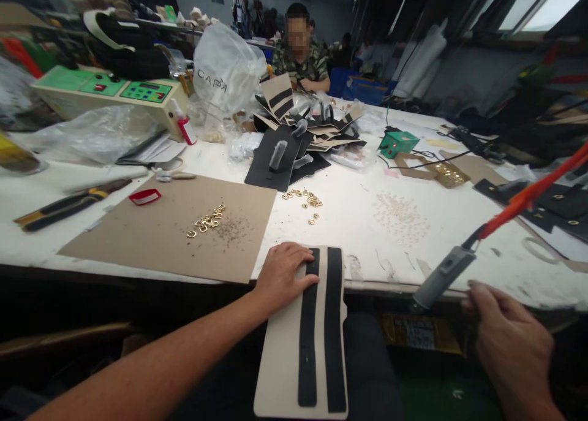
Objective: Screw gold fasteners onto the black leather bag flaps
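My left hand (287, 274) holds the upper end of a beige panel (321, 323) with two black strips along it. Its fingers and thumb rest on the left strip. The panel lies over the table's front edge and slopes down towards my lap. At the right, below the table edge, my right hand (509, 335) is closed, thumb against curled fingers; anything in it is hidden or too small to make out. Just left of that hand hangs a grey electric screwdriver (445, 277) on an orange cord (537, 185), apart from the fingers.
Gold rings (312, 199) and gold U-shaped fittings (209, 220) lie ahead, the latter on brown cardboard (138, 243). Small pieces (399, 216) are scattered to the right. Black panels (275, 157) are piled mid-table. Pliers (68, 206) lie left. A person (301, 59) sits opposite.
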A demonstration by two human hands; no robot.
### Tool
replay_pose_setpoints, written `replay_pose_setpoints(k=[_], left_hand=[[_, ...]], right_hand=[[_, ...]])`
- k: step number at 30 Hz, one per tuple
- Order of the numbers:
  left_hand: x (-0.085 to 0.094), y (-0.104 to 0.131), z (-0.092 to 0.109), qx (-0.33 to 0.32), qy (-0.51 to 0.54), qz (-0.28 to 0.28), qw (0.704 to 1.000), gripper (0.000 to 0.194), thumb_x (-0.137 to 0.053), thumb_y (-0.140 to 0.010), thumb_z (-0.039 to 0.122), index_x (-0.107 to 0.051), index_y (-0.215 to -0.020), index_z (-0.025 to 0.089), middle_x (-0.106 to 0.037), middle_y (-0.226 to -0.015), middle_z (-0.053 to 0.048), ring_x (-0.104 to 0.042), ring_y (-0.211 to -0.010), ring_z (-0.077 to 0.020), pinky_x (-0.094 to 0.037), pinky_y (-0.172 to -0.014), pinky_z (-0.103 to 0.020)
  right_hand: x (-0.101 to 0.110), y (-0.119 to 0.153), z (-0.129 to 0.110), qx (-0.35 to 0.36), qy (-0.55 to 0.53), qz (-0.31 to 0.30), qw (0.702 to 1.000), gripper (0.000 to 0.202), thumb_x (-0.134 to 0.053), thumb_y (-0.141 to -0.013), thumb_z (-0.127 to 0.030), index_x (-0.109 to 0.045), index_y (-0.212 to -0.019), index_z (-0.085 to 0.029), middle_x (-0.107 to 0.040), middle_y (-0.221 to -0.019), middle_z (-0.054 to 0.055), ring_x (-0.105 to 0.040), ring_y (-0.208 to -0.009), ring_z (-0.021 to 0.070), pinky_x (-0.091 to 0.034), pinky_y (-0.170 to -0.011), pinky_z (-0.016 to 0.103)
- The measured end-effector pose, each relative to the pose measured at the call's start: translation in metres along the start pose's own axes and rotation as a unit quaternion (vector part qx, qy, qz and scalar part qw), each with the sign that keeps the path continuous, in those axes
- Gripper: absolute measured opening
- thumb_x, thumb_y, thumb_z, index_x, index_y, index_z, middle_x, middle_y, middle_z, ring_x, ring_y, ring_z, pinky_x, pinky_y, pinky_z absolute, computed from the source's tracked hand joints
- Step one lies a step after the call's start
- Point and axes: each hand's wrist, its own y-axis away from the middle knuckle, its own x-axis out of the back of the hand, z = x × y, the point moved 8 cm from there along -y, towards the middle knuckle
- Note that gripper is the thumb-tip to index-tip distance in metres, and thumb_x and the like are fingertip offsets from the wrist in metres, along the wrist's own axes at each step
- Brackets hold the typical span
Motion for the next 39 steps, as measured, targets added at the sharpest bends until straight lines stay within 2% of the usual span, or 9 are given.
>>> replay_pose_setpoints(k=[2,4,6,9,12,23,34,37,39], left_hand=[[0.000,0.000,0.000,0.001,0.000,0.001,1.000,0.039,-0.092,-0.076,0.032,-0.074,-0.109,0.026,-0.076,-0.123,-0.001,-0.064,-0.122,-0.0272,-0.044,-0.108,-0.048],[0.000,0.001,0.000,0.002,0.002,0.003,1.000,0.038,-0.092,-0.076,0.033,-0.074,-0.109,0.026,-0.076,-0.123,-0.001,-0.064,-0.122,-0.0272,-0.044,-0.108,-0.048],[-0.001,0.001,0.000,0.003,0.006,0.005,1.000,0.038,-0.092,-0.076,0.033,-0.074,-0.109,0.026,-0.076,-0.123,-0.002,-0.063,-0.122,-0.0273,-0.044,-0.107,-0.047],[-0.001,0.002,0.000,0.003,0.014,0.008,1.000,0.039,-0.092,-0.076,0.034,-0.074,-0.109,0.027,-0.076,-0.122,-0.002,-0.063,-0.121,-0.0274,-0.045,-0.107,-0.047],[-0.002,0.003,-0.001,0.002,0.018,0.007,1.000,0.039,-0.091,-0.077,0.034,-0.074,-0.111,0.027,-0.077,-0.121,-0.002,-0.062,-0.122,-0.0277,-0.044,-0.107,-0.048],[-0.005,0.005,-0.003,-0.008,0.028,0.002,1.000,0.037,-0.087,-0.082,0.036,-0.073,-0.114,0.026,-0.076,-0.124,-0.002,-0.060,-0.126,-0.0278,-0.041,-0.109,-0.050],[-0.005,0.004,-0.003,-0.005,0.028,0.004,1.000,0.039,-0.090,-0.079,0.035,-0.073,-0.113,0.026,-0.077,-0.123,-0.003,-0.061,-0.125,-0.0285,-0.042,-0.109,-0.050],[-0.003,0.003,-0.002,-0.003,0.027,0.006,1.000,0.038,-0.090,-0.079,0.035,-0.074,-0.112,0.027,-0.077,-0.123,-0.003,-0.062,-0.124,-0.0291,-0.043,-0.108,-0.050],[-0.001,0.003,-0.001,-0.002,0.026,0.005,1.000,0.038,-0.090,-0.078,0.034,-0.074,-0.112,0.027,-0.077,-0.123,-0.003,-0.062,-0.124,-0.0287,-0.043,-0.108,-0.049]], right_hand=[[-0.028,0.037,-0.037,0.026,-0.052,-0.093,0.994,0.036,-0.066,-0.087,-0.064,-0.075,-0.092,-0.029,-0.073,-0.075,0.007,-0.071,-0.075,0.0335,-0.058,-0.073,0.047],[-0.077,0.074,-0.091,0.124,-0.101,-0.242,0.957,0.037,-0.065,-0.089,-0.060,-0.076,-0.086,-0.025,-0.071,-0.073,0.005,-0.069,-0.070,0.0280,-0.056,-0.069,0.040],[-0.119,0.097,-0.129,0.169,-0.126,-0.310,0.927,0.035,-0.063,-0.092,-0.056,-0.076,-0.084,-0.024,-0.072,-0.075,0.004,-0.067,-0.069,0.0237,-0.055,-0.069,0.035],[-0.165,0.112,-0.162,0.227,-0.123,-0.358,0.897,0.031,-0.059,-0.094,-0.047,-0.074,-0.082,-0.023,-0.074,-0.081,0.004,-0.068,-0.076,0.0227,-0.053,-0.074,0.034],[-0.187,0.113,-0.170,0.255,-0.096,-0.377,0.885,0.027,-0.059,-0.093,-0.042,-0.073,-0.080,-0.023,-0.074,-0.083,0.004,-0.068,-0.079,0.0233,-0.050,-0.077,0.035],[-0.201,0.117,-0.168,0.267,-0.016,-0.406,0.874,0.022,-0.058,-0.094,-0.039,-0.072,-0.084,-0.026,-0.071,-0.081,0.002,-0.064,-0.075,0.0211,-0.044,-0.073,0.034],[-0.210,0.110,-0.166,0.178,-0.028,-0.434,0.883,0.019,-0.068,-0.085,-0.040,-0.071,-0.077,-0.024,-0.070,-0.070,-0.001,-0.065,-0.066,0.0204,-0.045,-0.064,0.031],[-0.198,0.108,-0.167,0.162,-0.082,-0.418,0.890,0.022,-0.068,-0.087,-0.044,-0.074,-0.082,-0.024,-0.073,-0.075,0.000,-0.067,-0.069,0.0217,-0.050,-0.067,0.033],[-0.174,0.106,-0.158,0.137,-0.124,-0.378,0.907,0.028,-0.066,-0.090,-0.050,-0.076,-0.091,-0.024,-0.076,-0.083,0.002,-0.070,-0.075,0.0236,-0.054,-0.071,0.035]])
